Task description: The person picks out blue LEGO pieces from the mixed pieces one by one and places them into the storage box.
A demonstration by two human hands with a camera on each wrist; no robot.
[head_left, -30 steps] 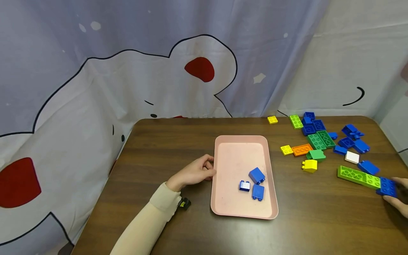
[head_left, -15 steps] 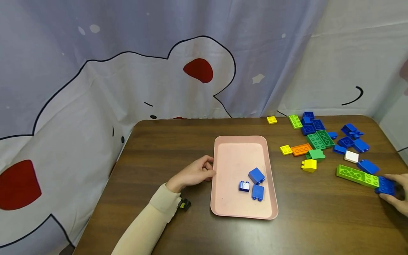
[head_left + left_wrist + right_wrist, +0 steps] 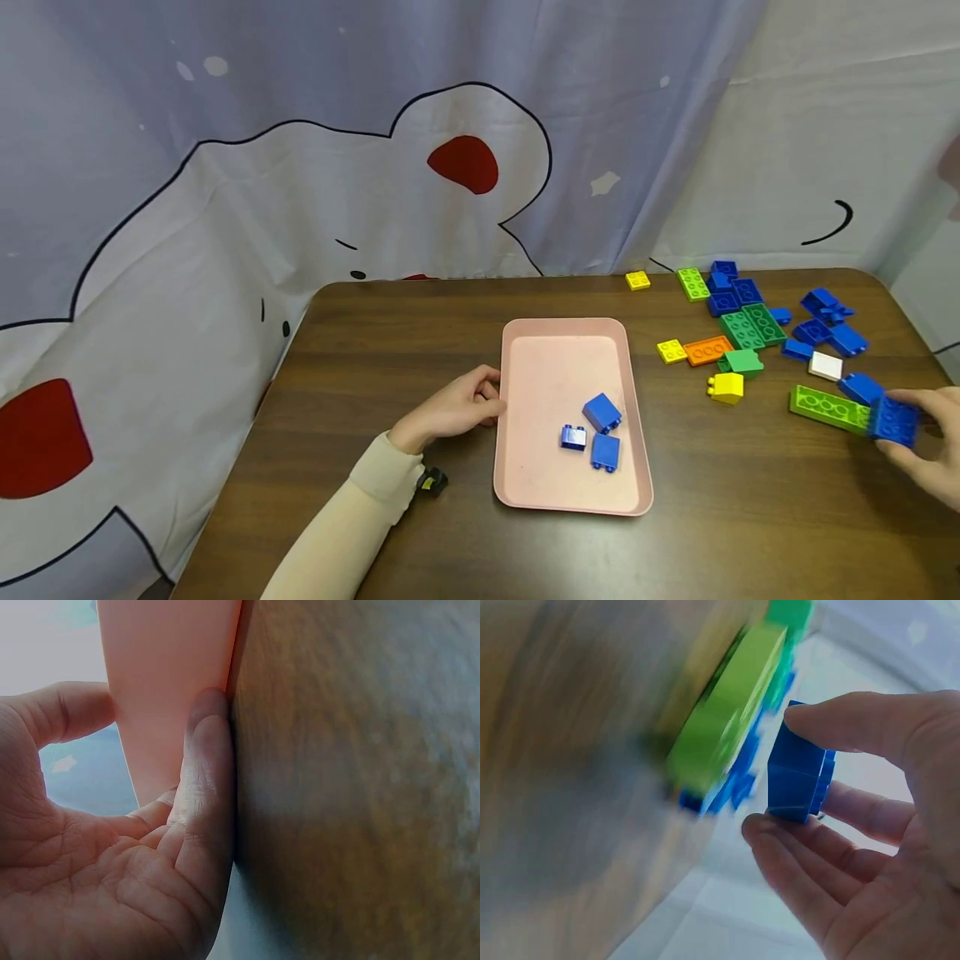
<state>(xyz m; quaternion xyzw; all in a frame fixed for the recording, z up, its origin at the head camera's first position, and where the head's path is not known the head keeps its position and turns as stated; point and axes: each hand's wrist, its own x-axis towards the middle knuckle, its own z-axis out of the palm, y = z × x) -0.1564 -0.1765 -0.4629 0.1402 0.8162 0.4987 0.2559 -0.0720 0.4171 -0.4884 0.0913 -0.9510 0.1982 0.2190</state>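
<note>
At the right end of the table my right hand (image 3: pixel 930 437) pinches a blue toy brick (image 3: pixel 893 422) between thumb and fingers. In the right wrist view the blue brick (image 3: pixel 799 769) is off the table, its studs facing the palm. Close by lies a lime-green block bar (image 3: pixel 828 408), partly covered by the blue brick in the head view. My left hand (image 3: pixel 453 407) holds the left edge of a pink tray (image 3: pixel 517 483). The left wrist view has the thumb on the tray's rim and fingers along its lower wall. Inside the tray are three blue bricks (image 3: pixel 602 413).
Behind the right hand lie several loose bricks: blue ones (image 3: pixel 847 340), a white one (image 3: pixel 826 366), green ones (image 3: pixel 742 331), an orange one (image 3: pixel 707 351) and yellow ones (image 3: pixel 726 388). A patterned curtain (image 3: pixel 375 183) hangs behind the wooden table (image 3: pixel 390 333).
My right hand has lifted the blue brick off the table and moved it left, over the end of the lime-green bar. The left hand and tray have stayed in place.
</note>
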